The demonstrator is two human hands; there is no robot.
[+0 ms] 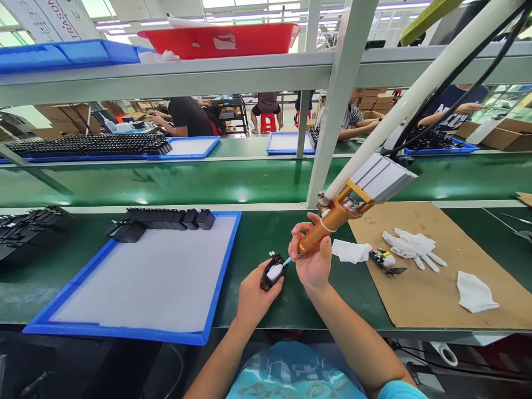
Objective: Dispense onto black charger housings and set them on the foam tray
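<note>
left hand (pixel 253 293) grips a small black plastic housing (pixel 272 271); right hand (pixel 312 260) wraps a brass-coloured cylindrical dispenser (pixel 328 224), tip touching the housing, above the green desk (pixel 266 244).

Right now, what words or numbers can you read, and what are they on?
"TRASON": letters, cut off at the edge, on the white board at top left.
White label on the red tray: too blurred to read.
White print on a co-worker's dark shirt: too blurred.
No text shows on the black part in the left hand or the gold tool in the right hand.
</note>
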